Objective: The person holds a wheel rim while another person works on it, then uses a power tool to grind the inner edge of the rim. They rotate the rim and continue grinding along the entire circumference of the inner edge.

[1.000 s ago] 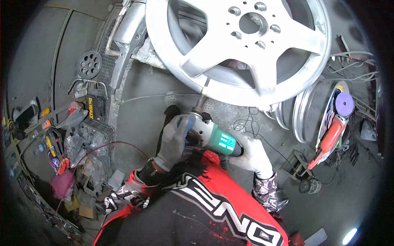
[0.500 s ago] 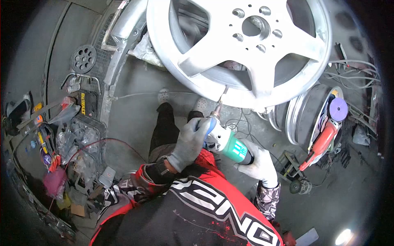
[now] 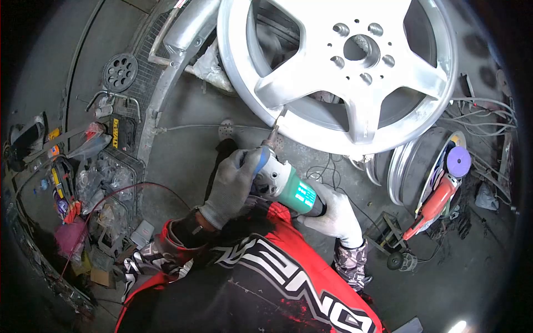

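Note:
A silver five-spoke alloy wheel (image 3: 363, 105) fills the upper part of the head view, its face towards me. My left hand (image 3: 233, 180), in a grey glove, is wrapped round the metal head of a green electric grinder (image 3: 293, 191). In a pale glove, my right hand (image 3: 335, 217) grips the dark rear end of the same grinder. From its head a narrow shaft with a slim tip (image 3: 277, 125) reaches up to the lower left of the wheel's rim, overlapping it in this view.
At right, a red polisher with a purple pad (image 3: 433, 202) rests against another wheel (image 3: 408, 166). Cables (image 3: 480, 116) lie beyond it. Plastic bags and tools (image 3: 105, 180) crowd the left side beside a silver bumper-like part (image 3: 183, 47). A red hose (image 3: 130, 190) crosses there.
Both hands and the grinder have shifted left, taking the tip along the rim towards its lower left. The wheel now appears slightly further right and lower in view.

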`<state>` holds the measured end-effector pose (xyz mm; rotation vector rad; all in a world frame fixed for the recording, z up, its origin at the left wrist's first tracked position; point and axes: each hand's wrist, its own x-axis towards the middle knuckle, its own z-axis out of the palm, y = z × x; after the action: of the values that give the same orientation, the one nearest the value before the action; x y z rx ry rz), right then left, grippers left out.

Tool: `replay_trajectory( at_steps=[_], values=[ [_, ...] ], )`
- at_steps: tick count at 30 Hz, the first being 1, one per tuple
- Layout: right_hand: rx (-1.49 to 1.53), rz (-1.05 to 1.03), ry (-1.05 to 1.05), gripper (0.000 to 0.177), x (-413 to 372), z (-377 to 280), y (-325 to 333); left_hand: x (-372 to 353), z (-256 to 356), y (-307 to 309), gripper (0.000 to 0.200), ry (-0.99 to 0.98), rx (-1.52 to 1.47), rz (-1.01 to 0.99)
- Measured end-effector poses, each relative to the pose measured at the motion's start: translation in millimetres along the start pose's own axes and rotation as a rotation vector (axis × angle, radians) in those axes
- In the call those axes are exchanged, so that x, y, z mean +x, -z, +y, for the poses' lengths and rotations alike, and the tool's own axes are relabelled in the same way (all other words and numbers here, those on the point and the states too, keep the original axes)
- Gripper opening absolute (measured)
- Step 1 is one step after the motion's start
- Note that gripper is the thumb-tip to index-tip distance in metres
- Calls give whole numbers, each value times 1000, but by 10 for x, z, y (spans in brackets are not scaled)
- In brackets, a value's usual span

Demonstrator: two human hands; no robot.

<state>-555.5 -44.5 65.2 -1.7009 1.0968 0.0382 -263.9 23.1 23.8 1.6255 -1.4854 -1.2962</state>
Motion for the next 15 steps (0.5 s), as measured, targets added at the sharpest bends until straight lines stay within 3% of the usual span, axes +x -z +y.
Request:
replay_trajectory(
  at_steps=[4,6,9,15],
  values=[
    [-13,-11,-15,80,-69,3,74,51,151,-139,73,71,-161,76],
    [-16,-24,-67,80,-162,-17,159,195,305,-267,47,662,-784,91],
    [-32,-17,-142,80,-366,50,245,224,418,-469,41,521,-605,69],
    [-61,2,-205,80,-545,113,329,265,366,-753,50,551,-607,116]
  ],
)
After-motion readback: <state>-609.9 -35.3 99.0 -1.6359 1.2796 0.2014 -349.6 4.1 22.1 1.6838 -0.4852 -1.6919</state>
